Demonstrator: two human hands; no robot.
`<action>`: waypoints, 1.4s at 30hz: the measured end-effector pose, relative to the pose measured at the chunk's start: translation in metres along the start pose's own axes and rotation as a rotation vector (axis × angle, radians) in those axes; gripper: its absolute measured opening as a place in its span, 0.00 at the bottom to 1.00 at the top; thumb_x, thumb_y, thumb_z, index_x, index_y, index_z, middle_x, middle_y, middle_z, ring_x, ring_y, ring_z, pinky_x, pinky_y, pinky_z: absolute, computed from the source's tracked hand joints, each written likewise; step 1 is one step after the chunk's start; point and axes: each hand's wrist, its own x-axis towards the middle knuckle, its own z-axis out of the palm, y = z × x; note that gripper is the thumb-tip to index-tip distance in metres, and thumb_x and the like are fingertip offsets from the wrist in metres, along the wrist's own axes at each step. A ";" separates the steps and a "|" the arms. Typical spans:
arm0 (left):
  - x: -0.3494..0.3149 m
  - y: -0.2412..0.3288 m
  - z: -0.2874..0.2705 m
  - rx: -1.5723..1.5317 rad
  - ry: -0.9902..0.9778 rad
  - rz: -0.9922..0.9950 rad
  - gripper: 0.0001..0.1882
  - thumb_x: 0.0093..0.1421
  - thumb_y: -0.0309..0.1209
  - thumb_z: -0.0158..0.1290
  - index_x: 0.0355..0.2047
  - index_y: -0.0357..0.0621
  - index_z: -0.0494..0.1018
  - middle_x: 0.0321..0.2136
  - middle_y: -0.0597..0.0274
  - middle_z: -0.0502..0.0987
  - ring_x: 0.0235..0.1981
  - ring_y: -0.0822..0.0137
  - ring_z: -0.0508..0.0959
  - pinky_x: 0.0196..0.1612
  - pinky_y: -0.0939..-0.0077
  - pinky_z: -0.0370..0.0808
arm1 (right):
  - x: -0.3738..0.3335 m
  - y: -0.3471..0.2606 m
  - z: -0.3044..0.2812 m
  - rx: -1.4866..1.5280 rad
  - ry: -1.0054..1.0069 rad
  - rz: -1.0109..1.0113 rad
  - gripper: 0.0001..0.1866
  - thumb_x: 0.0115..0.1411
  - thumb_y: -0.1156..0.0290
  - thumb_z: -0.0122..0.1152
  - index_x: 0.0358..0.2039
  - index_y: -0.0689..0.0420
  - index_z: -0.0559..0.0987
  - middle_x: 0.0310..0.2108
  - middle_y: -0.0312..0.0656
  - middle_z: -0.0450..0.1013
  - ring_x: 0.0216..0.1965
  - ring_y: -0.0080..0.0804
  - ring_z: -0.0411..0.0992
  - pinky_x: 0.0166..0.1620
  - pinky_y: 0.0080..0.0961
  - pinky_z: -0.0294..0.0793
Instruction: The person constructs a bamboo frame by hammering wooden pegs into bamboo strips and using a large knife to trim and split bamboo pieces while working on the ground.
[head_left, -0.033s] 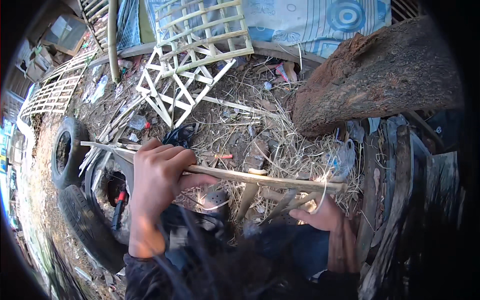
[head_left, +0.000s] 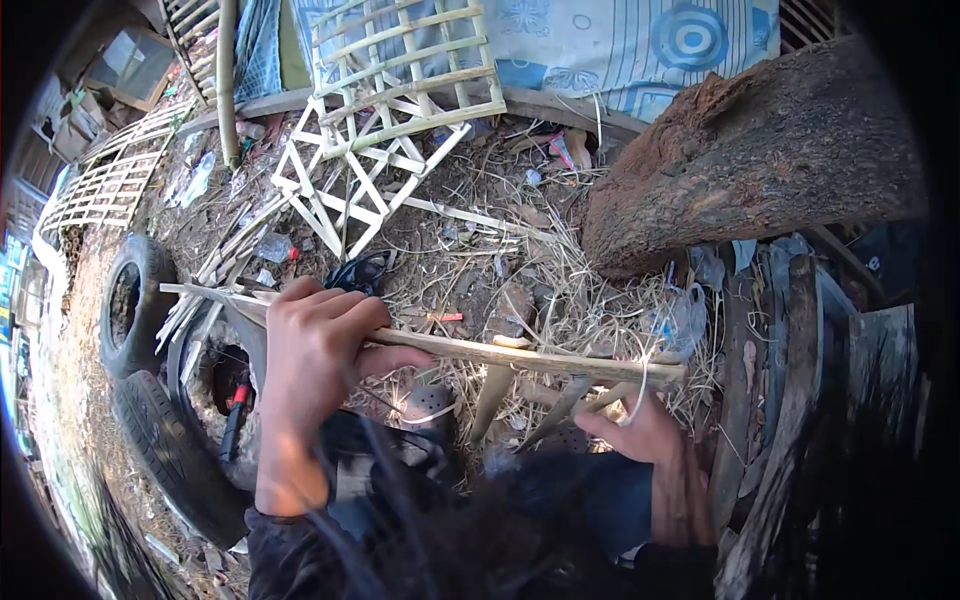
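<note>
My left hand (head_left: 325, 350) is closed around a long bamboo strip (head_left: 470, 349), which runs nearly level across the view. The strip's left end reaches past my knuckles toward the tires. Beneath its right end is my right hand (head_left: 645, 430), thumb pointing left and fingers curled, partly hidden. By that thumb lies a dark, tapering, blade-like piece (head_left: 560, 408); whether the hand grips it is unclear. A thin pale shaving (head_left: 643, 385) curls at the strip's right end. Just below the strip's middle, a wooden stake (head_left: 490, 400) slants down between my feet.
A woven bamboo lattice (head_left: 410, 70) and crossed slats (head_left: 350, 195) lie ahead. On the right slopes a thick tree trunk (head_left: 750, 170). Old tires (head_left: 170, 450) stand at left, with a red-and-black handled tool (head_left: 237, 415) beside them. Shavings litter the ground (head_left: 450, 270).
</note>
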 end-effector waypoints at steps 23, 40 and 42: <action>0.002 -0.009 -0.055 0.132 0.386 -0.003 0.34 0.33 0.63 0.55 0.19 0.40 0.69 0.14 0.68 0.62 0.20 0.66 0.62 0.29 0.72 0.60 | 0.019 -0.041 0.033 0.737 0.218 -0.388 0.07 0.63 0.74 0.56 0.37 0.65 0.78 0.31 0.41 0.78 0.31 0.26 0.76 0.35 0.23 0.76; 0.024 -0.026 -0.107 0.017 0.622 -0.021 0.33 0.30 0.59 0.61 0.22 0.39 0.71 0.12 0.67 0.65 0.18 0.66 0.65 0.28 0.74 0.61 | 0.010 -0.120 -0.001 0.507 0.250 -0.385 0.08 0.53 0.78 0.68 0.34 0.63 0.81 0.26 0.37 0.78 0.28 0.19 0.75 0.32 0.17 0.74; 0.023 -0.025 -0.093 -0.044 0.615 -0.042 0.33 0.31 0.59 0.62 0.22 0.39 0.71 0.12 0.67 0.65 0.18 0.66 0.66 0.28 0.74 0.62 | 0.012 -0.119 -0.002 0.475 0.268 -0.366 0.08 0.52 0.77 0.69 0.33 0.63 0.82 0.26 0.38 0.78 0.27 0.18 0.75 0.31 0.17 0.74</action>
